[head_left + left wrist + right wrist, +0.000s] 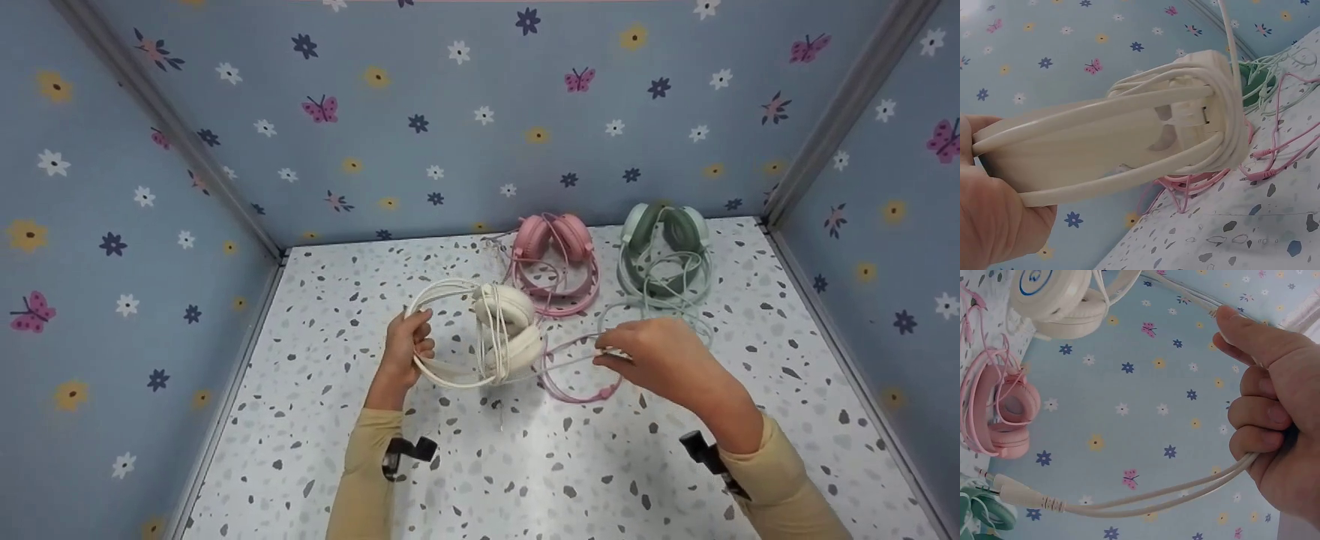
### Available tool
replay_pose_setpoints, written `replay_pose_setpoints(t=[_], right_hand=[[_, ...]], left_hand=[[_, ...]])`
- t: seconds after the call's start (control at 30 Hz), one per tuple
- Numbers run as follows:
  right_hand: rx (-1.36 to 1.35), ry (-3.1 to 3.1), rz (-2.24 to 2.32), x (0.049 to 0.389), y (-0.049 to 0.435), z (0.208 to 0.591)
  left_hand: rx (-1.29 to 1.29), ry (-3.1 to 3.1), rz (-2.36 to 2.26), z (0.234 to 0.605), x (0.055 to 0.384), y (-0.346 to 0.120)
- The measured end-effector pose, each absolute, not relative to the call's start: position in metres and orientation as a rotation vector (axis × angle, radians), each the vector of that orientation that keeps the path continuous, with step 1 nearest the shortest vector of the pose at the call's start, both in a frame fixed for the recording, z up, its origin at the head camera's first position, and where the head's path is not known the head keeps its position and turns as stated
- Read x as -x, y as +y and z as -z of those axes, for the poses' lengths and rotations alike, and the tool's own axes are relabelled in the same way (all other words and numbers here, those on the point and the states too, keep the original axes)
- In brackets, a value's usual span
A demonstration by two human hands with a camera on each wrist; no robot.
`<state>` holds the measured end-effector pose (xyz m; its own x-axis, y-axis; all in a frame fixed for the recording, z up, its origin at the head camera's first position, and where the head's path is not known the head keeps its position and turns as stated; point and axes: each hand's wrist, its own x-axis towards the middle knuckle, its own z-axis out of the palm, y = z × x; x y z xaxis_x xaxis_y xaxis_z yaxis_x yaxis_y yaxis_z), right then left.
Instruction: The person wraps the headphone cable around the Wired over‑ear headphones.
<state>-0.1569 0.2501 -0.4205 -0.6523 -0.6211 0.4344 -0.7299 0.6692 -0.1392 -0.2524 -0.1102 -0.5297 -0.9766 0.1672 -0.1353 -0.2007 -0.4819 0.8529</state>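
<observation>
My left hand point(406, 345) grips the headband of a pair of cream-white headphones point(510, 307), held up over the speckled table. Several turns of the cable are wound round the earcups, as the left wrist view shows up close on the white headphones point(1196, 124). Out to the right, my right hand point(652, 352) holds the cable's free end between thumb and fingers, with the cable stretched from the earcups. In the right wrist view the white plug end point(1022, 492) with its metal jacks hangs out beyond the curled fingers of the right hand point(1269, 410).
Pink headphones point(559, 255) lie near the back wall, their pink cable point(577, 397) trailing forward under the white cable. Green headphones point(664, 247) with a tangled pale green cable lie to their right. Flowered blue panels point(450, 150) enclose the table point(337, 450) at back and sides.
</observation>
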Motion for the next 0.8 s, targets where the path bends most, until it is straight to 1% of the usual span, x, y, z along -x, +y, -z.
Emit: replay_pose_setpoints(t=[0.2, 0.3, 0.4, 0.57, 0.7, 0.8], right_hand=[[-1.225, -2.578, -0.440, 0.161, 0.235, 0.402], [-1.294, -2.565, -0.503, 0.172, 0.228, 0.395], [-1.304, -2.545, -0.574, 0.187, 0.225, 0.394], [-1.277, -2.596, -0.849, 0.209, 0.231, 0.413], [-1.229, -2.618, -1.314, 0.222, 0.240, 0.440], [-1.141, -2.579, -1.649, 0.227, 0.246, 0.461]], left_hand=[[-0.249, 1.525, -2.208, 0.522, 0.250, -0.109], [-0.445, 1.451, -2.072, 0.522, 0.249, -0.107], [-0.660, 1.283, -1.977, 0.525, 0.249, -0.103], [-0.892, 0.814, -1.877, 0.532, 0.250, -0.093], [-0.913, 0.491, -1.873, 0.538, 0.249, -0.087], [-0.895, 0.353, -1.899, 0.544, 0.248, -0.086]])
